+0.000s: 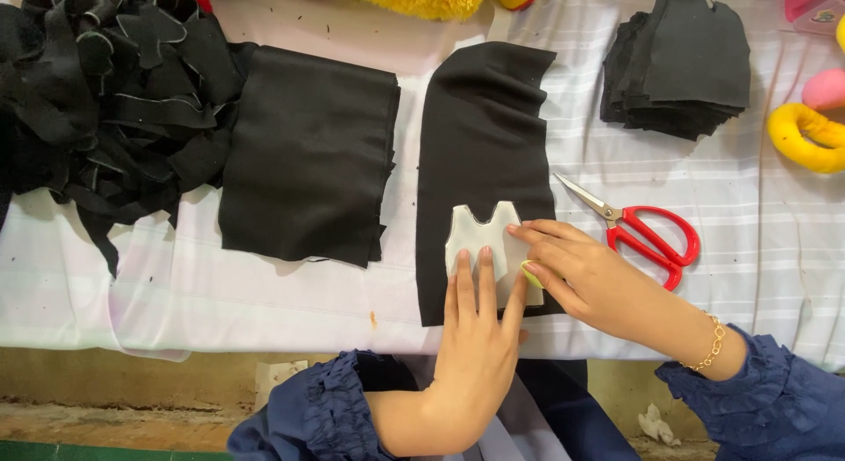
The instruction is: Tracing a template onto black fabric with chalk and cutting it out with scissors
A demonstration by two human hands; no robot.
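A small pale paper pattern (480, 235), shaped like a tiny garment, lies on a long strip of black fabric (480, 135). My left hand (475, 329) presses flat on the pattern's lower half, fingers together. My right hand (576, 272) rests at the pattern's right edge and pinches a small yellow-green piece of chalk (531, 273) against the cloth.
Red-handled scissors (647, 234) lie just right of my right hand. A folded black cloth (308, 153) and a heap of black scraps (97, 100) are to the left. A stack of cut black pieces (682, 65) sits at the back right, with yellow and pink soft shapes (814, 131) beyond.
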